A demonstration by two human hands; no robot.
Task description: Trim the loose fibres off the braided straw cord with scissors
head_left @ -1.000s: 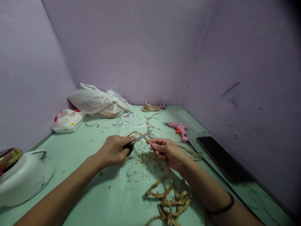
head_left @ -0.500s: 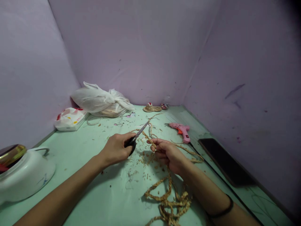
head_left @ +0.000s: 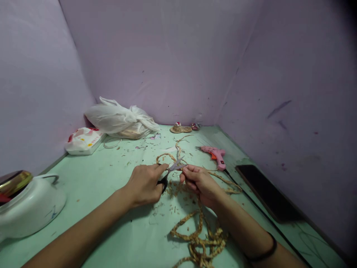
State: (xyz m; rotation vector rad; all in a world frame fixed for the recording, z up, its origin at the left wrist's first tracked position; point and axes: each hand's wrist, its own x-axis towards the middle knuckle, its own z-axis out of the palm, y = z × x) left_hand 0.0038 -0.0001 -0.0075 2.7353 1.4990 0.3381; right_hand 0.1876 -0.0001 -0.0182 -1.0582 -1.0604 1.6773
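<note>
Two scissor blades (head_left: 174, 166) gape by right fingers (head_left: 190, 174), inside table edges (head_left: 57, 166).

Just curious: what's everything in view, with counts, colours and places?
scissors: one, black-handled, centre
braided cord: count unclear, tan, centre and front
scraps: many, mixed, centre
glue gun: one, pink, right
phone: one, black, right
bag: one, white, back left
packet: one, white, left
pot: one, white, left
shiny item: one, gold, left
hat: one, tan, back
bundle: one, reddish, back
table: one, green, beneath
walls: three, lilac, around
wristband: one, black, lower right
left hand: one, gripping scissors
right hand: one, pinching cord
</note>
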